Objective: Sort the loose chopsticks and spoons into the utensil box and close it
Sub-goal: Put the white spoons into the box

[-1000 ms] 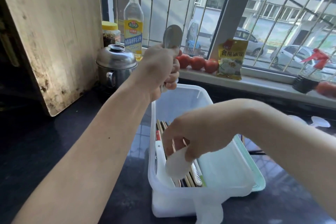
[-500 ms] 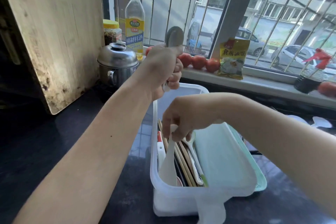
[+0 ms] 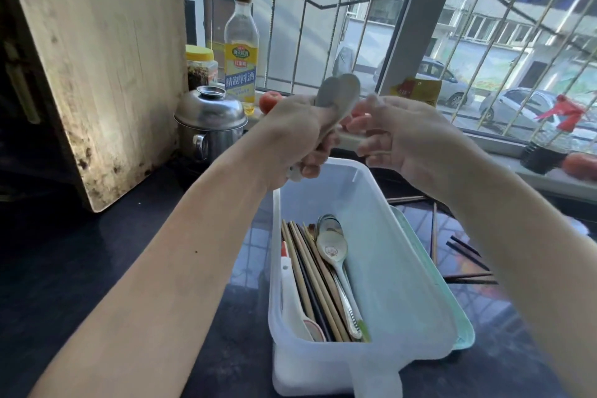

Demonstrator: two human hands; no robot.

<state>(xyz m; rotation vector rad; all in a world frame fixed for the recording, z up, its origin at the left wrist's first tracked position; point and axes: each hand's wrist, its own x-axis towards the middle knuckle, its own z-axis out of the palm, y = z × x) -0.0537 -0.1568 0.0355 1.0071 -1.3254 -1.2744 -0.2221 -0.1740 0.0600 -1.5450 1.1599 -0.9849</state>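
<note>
Head view, centre of the frame: the left hand (image 3: 292, 136) grips a bunch of metal spoons (image 3: 339, 92) by their handles, bowls pointing up, above the far end of the utensil box (image 3: 416, 304). The right hand (image 3: 400, 136) meets it from the right, fingers curled at the spoon handles; whether it has actually pinched one cannot be told.

Procedure, as judged: draw one spoon at a time, keep the left-hand grip firm so the rest do not slip, and lay each spoon lengthwise beside the spoons in the box (image 3: 332, 252), bowls to the same end. The chopsticks in the box (image 3: 310, 278) occupy the left side; keep the two groups parallel so the lid can seat.

Loose chopsticks (image 3: 468, 260) lie on the dark countertop (image 3: 80, 268) at right of the box and remain to be sorted.

Surroundings: a wooden board (image 3: 97, 58) leans at upper left; a steel pot (image 3: 210, 121), a jar (image 3: 201, 66) and a bottle (image 3: 241, 48) stand near the barred window (image 3: 323, 10).
</note>
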